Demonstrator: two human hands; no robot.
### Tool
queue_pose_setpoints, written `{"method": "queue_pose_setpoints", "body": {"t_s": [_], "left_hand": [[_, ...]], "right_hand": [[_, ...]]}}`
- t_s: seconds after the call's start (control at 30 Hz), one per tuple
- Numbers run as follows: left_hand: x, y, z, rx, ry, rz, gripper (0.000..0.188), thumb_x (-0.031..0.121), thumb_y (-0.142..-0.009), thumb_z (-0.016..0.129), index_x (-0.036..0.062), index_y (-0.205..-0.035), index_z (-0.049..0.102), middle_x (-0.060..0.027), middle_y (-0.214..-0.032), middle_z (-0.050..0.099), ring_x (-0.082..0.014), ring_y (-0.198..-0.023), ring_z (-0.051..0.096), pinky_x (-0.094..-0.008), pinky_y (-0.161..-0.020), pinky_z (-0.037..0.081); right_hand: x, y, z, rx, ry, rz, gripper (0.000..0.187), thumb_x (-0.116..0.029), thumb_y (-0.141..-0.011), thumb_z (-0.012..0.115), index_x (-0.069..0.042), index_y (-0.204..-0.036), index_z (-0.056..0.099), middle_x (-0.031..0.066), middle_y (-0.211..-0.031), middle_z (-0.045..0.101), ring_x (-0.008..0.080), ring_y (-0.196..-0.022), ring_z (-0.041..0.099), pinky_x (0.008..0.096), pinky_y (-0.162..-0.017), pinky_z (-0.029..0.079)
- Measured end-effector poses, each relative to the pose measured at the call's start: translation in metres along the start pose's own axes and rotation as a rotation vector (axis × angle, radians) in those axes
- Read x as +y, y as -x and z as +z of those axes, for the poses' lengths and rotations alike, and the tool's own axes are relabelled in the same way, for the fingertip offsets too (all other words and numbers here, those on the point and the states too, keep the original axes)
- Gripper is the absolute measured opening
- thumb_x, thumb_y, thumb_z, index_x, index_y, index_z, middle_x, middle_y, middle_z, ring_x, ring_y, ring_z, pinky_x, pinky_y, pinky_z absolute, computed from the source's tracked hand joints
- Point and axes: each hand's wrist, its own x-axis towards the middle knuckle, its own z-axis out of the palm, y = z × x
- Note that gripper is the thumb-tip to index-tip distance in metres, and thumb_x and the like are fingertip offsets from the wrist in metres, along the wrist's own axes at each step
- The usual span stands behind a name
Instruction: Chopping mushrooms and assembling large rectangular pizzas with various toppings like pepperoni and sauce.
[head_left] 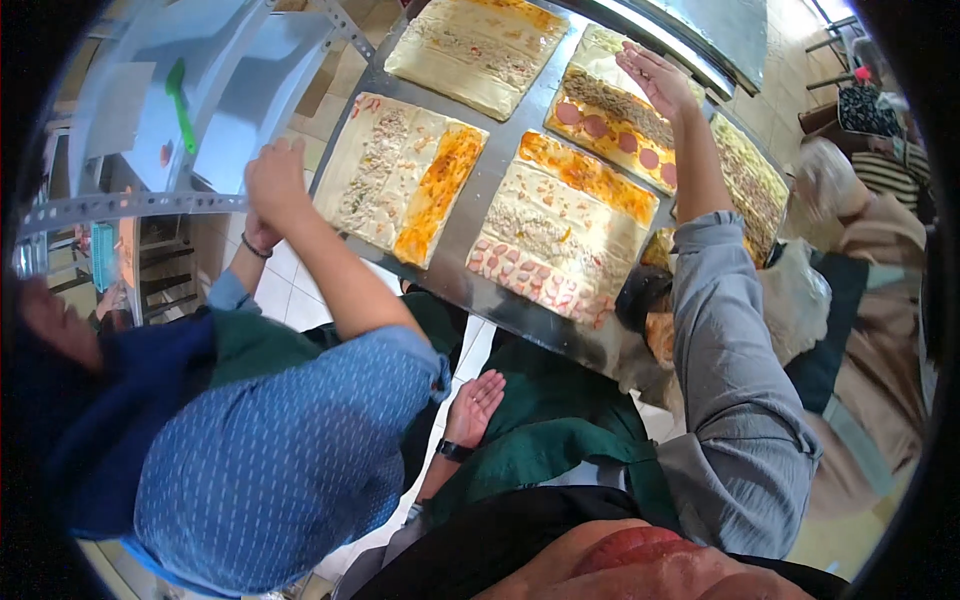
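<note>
My right hand (658,82) reaches over the far side of the table, fingers stretched out. Below it lies a dough sheet (600,122) topped with sliced sausage rounds, a band of minced filling and a pale strip. Whether the fingers touch the dough, I cannot tell. My left hand (475,408) hangs low by my green apron, palm up, fingers extended, with nothing in it. Nearest me on the table is another dough sheet (562,228), with bands of orange sauce, shredded filling and chopped pink sausage.
More topped dough sheets lie on the metal table (455,235): one left (400,180), one far (475,55), one right (745,185). A co-worker in blue (290,470) stands close left, hands together. Another person (870,270) wears plastic gloves at right. A green spatula (180,105) is on the left shelf.
</note>
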Motion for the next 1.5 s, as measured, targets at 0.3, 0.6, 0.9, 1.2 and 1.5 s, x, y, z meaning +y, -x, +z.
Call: {"method": "queue_pose_setpoints", "body": {"t_s": [0.3,0.6,0.9,1.2,1.5], "left_hand": [[-0.023,-0.033,-0.028,0.257,-0.045,0.040,0.050,0.033,-0.102,0.040,-0.0022,-0.137,0.047,-0.0165,-0.137,0.054,-0.0258,-0.128,0.051,-0.0378,-0.108,0.041],[-0.033,-0.058,-0.016,0.287,-0.078,-0.020,0.052,0.034,-0.103,0.038,-0.0025,-0.139,0.043,-0.0176,-0.139,0.051,-0.0269,-0.127,0.051,-0.0373,-0.105,0.043],[-0.035,-0.065,-0.022,0.316,-0.094,-0.052,0.051,0.035,-0.103,0.039,-0.0010,-0.139,0.045,-0.0154,-0.138,0.053,-0.0257,-0.126,0.052,-0.0372,-0.106,0.042],[-0.039,-0.069,-0.028,0.310,-0.100,-0.052,0.050,0.033,-0.101,0.043,-0.0011,-0.137,0.046,-0.0158,-0.137,0.054,-0.0259,-0.126,0.052,-0.0369,-0.106,0.043],[-0.030,-0.073,-0.028,0.320,-0.124,-0.028,0.050,0.032,-0.100,0.048,-0.0013,-0.136,0.048,-0.0163,-0.136,0.054,-0.0262,-0.126,0.053,-0.0365,-0.106,0.043]], "right_hand": [[0.014,-0.100,-0.031,-0.296,1.020,-0.215,0.039,-0.021,-0.091,0.067,-0.001,-0.123,0.062,0.0107,-0.114,0.068,0.0165,-0.099,0.066,0.0289,-0.090,0.052],[0.016,-0.076,0.006,-0.426,1.541,-0.858,0.021,-0.015,-0.082,0.060,-0.001,-0.092,0.073,0.0159,-0.094,0.071,0.0317,-0.086,0.066,0.0384,-0.073,0.053],[0.030,-0.047,-0.009,-0.346,1.789,-0.822,0.035,-0.011,-0.086,0.054,-0.012,-0.120,0.065,0.0059,-0.121,0.062,0.0278,-0.112,0.058,0.0354,-0.093,0.049],[0.028,-0.043,-0.047,-0.356,1.811,-0.862,0.036,-0.010,-0.086,0.059,-0.014,-0.120,0.065,0.0049,-0.122,0.062,0.0257,-0.110,0.059,0.0358,-0.094,0.050],[0.020,-0.021,-0.067,-0.307,1.621,-0.867,0.018,-0.013,-0.086,0.067,-0.009,-0.103,0.071,0.0060,-0.103,0.069,0.0255,-0.098,0.064,0.0375,-0.086,0.053]]}}
